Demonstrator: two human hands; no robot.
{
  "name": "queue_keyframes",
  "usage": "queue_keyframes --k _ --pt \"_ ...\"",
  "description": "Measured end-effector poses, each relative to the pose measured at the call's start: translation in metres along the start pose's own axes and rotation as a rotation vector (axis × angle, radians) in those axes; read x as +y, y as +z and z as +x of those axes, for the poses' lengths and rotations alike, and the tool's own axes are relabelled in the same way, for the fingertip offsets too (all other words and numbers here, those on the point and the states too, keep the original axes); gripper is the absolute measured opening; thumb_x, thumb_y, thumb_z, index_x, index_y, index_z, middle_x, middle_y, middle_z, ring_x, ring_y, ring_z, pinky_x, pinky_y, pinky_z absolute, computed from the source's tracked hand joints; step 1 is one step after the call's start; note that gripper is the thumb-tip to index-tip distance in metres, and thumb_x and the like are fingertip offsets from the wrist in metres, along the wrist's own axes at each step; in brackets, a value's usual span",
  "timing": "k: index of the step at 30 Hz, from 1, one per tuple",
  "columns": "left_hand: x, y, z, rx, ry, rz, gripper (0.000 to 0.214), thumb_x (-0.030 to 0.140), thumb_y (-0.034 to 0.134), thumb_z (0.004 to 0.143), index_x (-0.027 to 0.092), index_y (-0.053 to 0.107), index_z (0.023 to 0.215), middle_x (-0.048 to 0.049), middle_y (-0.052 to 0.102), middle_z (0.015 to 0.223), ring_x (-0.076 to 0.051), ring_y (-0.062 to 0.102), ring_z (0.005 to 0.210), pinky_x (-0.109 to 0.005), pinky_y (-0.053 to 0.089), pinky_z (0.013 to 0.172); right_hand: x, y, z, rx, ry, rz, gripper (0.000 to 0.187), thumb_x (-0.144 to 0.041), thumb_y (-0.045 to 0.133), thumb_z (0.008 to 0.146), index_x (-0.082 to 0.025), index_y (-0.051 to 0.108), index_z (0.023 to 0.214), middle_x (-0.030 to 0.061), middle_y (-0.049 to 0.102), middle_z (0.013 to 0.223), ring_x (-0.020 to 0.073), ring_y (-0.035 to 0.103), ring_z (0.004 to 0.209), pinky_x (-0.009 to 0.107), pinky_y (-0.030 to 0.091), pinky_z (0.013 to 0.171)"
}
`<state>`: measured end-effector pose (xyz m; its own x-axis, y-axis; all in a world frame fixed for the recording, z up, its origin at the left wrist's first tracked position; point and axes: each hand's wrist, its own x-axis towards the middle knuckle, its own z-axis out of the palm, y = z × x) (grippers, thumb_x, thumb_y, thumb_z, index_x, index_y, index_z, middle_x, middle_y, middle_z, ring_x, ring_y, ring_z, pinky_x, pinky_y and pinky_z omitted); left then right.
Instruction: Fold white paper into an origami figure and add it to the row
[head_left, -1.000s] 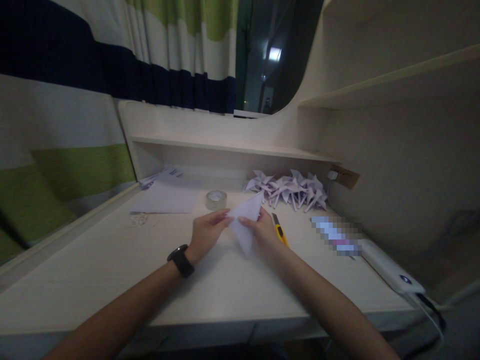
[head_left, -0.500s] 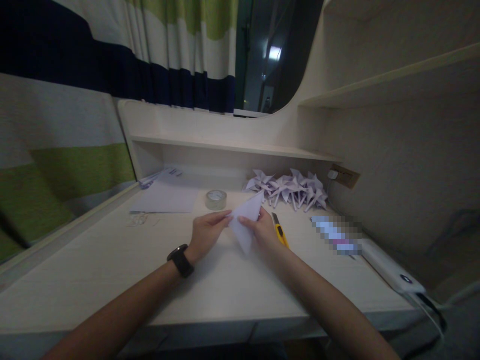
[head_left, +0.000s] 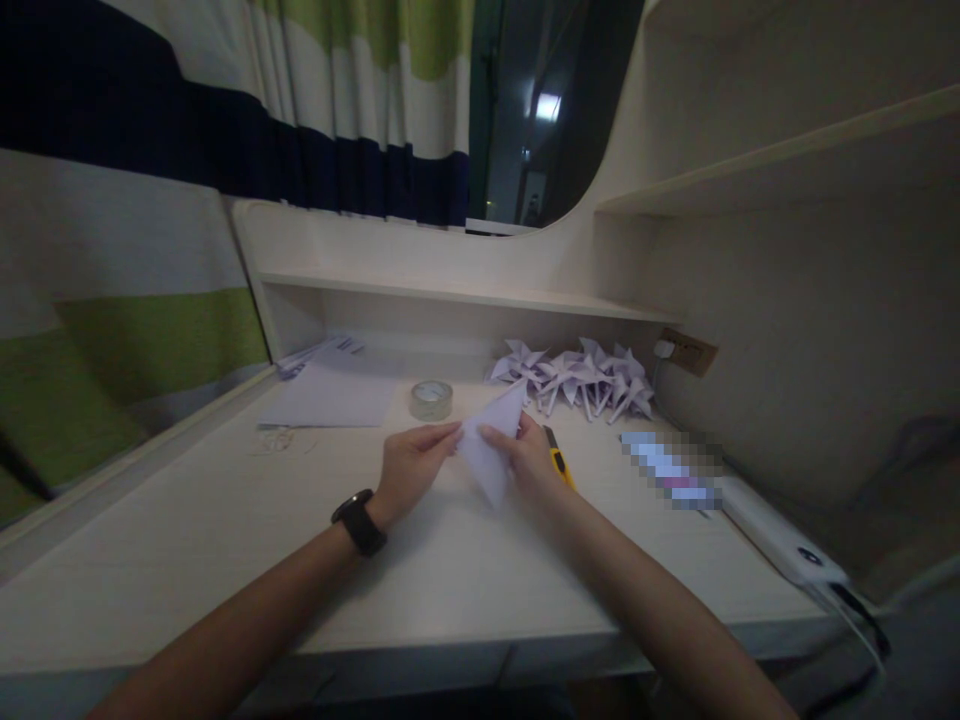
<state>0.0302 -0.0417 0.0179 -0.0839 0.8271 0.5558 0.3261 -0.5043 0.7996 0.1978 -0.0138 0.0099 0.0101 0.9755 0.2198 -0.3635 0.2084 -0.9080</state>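
A folded sheet of white paper [head_left: 489, 462], triangular in outline, is held up over the desk between both hands. My left hand [head_left: 411, 465], with a black watch on its wrist, pinches the paper's left corner between thumb and fingers. Its right side is gripped by my right hand [head_left: 534, 462], the thumb lying on the near face and the fingers behind it, partly hidden. Just right of that hand lies a yellow utility knife [head_left: 560, 462], partly covered by the wrist. A roll of clear tape [head_left: 431, 400] sits behind the paper to the left.
Several white paper pinwheels [head_left: 581, 378] are piled at the back right. A stack of white paper [head_left: 330, 390] lies at the back left, with small rubber bands [head_left: 277, 440] before it. On the right are a blurred-out phone [head_left: 667, 470] and a white power bank [head_left: 780, 535] with cables.
Both hands keep hold of the folded paper in nearly the same pose. The whole view has shifted very slightly; nothing on the desk has moved.
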Motion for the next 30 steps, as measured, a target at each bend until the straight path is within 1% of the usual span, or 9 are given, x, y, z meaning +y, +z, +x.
queue_keyframes --k 4,8,11,14,19,22,25,27,30 --pt "0.001 0.0 0.0 -0.004 0.006 0.004 0.018 0.031 0.067 0.078 0.02 0.078 0.088 -0.0032 0.076 0.079 -0.019 0.07 0.067 -0.027 0.057 0.066 -0.014 -0.009 0.01 0.005 0.013 0.004 0.035 -0.037 0.083 0.057 -0.017 0.066 0.081 0.0025 0.069 0.075 0.0174 0.061 0.065 0.028 0.049 0.061" --pt "0.001 0.0 0.0 -0.022 0.001 0.003 0.019 0.031 0.067 0.079 0.019 0.078 0.089 -0.0032 0.076 0.079 -0.018 0.07 0.067 -0.027 0.056 0.066 -0.029 -0.017 0.016 0.03 -0.001 0.014 0.029 -0.036 0.083 0.056 -0.016 0.066 0.071 0.0009 0.066 0.068 0.0144 0.058 0.061 0.028 0.048 0.061" --pt "0.002 0.0 0.0 -0.028 0.003 -0.013 0.019 0.03 0.067 0.078 0.019 0.078 0.089 -0.0035 0.076 0.079 -0.018 0.07 0.067 -0.027 0.056 0.065 -0.034 -0.018 0.016 0.048 -0.03 0.039 0.028 -0.034 0.083 0.056 -0.017 0.064 0.067 -0.0005 0.064 0.066 0.0129 0.056 0.06 0.027 0.048 0.061" --pt "0.003 0.0 -0.001 -0.03 0.001 -0.021 0.018 0.029 0.067 0.078 0.019 0.078 0.089 -0.0034 0.076 0.079 -0.018 0.069 0.066 -0.028 0.057 0.065 -0.035 -0.017 0.015 0.049 -0.067 0.031 0.029 -0.035 0.082 0.057 -0.017 0.063 0.068 -0.0008 0.063 0.067 0.0127 0.055 0.06 0.026 0.048 0.06" --pt "0.007 0.0 -0.004 -0.005 0.007 -0.013 0.018 0.029 0.068 0.077 0.019 0.078 0.088 -0.0035 0.076 0.08 -0.019 0.07 0.067 -0.029 0.058 0.067 -0.038 -0.015 0.013 0.069 -0.131 0.009 0.031 -0.038 0.082 0.058 -0.018 0.059 0.064 -0.0027 0.059 0.062 0.0118 0.052 0.057 0.025 0.046 0.056" --pt "0.012 -0.001 -0.003 0.003 0.063 0.026 0.017 0.031 0.068 0.078 0.019 0.078 0.088 -0.0041 0.076 0.085 -0.021 0.071 0.073 -0.031 0.059 0.073 -0.044 -0.012 0.012 0.083 -0.17 -0.039 0.032 -0.041 0.081 0.058 -0.018 0.059 0.065 -0.004 0.056 0.057 0.0108 0.049 0.053 0.024 0.044 0.052" --pt "0.02 -0.001 0.005 -0.003 0.143 0.05 0.02 0.033 0.07 0.078 0.019 0.077 0.092 -0.0056 0.075 0.095 -0.022 0.072 0.082 -0.031 0.058 0.077 -0.046 -0.007 0.012 0.076 -0.214 -0.129 0.034 -0.044 0.08 0.059 -0.018 0.059 0.064 -0.004 0.055 0.054 0.0103 0.047 0.05 0.023 0.041 0.049" --pt "0.026 0.001 0.014 -0.037 0.197 0.051 0.025 0.034 0.071 0.078 0.02 0.076 0.098 -0.0062 0.074 0.1 -0.022 0.072 0.084 -0.031 0.058 0.076 -0.045 -0.001 0.014 0.043 -0.231 -0.184 0.036 -0.047 0.08 0.059 -0.018 0.059 0.063 -0.0031 0.056 0.055 0.0103 0.047 0.05 0.023 0.04 0.049" --pt "0.031 0.006 0.027 -0.088 0.273 0.11 0.026 0.03 0.069 0.081 0.023 0.073 0.105 -0.0046 0.074 0.101 -0.02 0.071 0.086 -0.029 0.057 0.076 -0.042 0.006 0.018 -0.026 -0.236 -0.225 0.036 -0.048 0.079 0.058 -0.017 0.063 0.065 -0.0013 0.06 0.058 0.011 0.05 0.05 0.023 0.04 0.049"
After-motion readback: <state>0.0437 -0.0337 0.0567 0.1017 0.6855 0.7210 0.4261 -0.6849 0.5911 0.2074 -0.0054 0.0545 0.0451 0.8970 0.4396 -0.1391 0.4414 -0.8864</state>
